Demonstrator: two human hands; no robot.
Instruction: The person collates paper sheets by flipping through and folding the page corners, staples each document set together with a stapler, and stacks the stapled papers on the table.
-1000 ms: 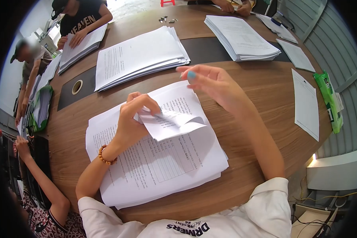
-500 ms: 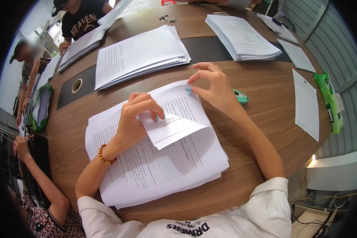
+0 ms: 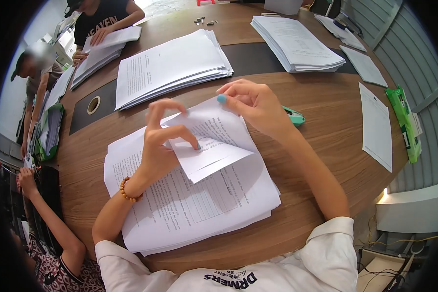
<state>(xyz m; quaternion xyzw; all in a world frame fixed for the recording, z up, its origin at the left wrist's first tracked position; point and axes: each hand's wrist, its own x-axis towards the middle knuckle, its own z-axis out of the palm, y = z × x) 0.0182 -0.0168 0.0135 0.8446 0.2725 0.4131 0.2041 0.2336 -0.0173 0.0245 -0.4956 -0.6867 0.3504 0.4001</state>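
On the table (image 3: 321, 97), our printed stack (image 3: 155, 209) lies directly before us. Our right hand (image 3: 258, 107) keeps thumb and fingers together upon the upper corner of a lifted sheet (image 3: 211, 111). Our left hand (image 3: 159, 141) bends one finger onto the folded sheets (image 3: 204, 165), another finger standing apart; its thumb is hidden, so we cannot tell whether it clamps. These sheets cover some print. Our right hand partly hides a green tool (image 3: 295, 116). Beyond are another stack (image 3: 175, 63) and a tape roll (image 3: 94, 105); rightward, a green packet (image 3: 405, 129).
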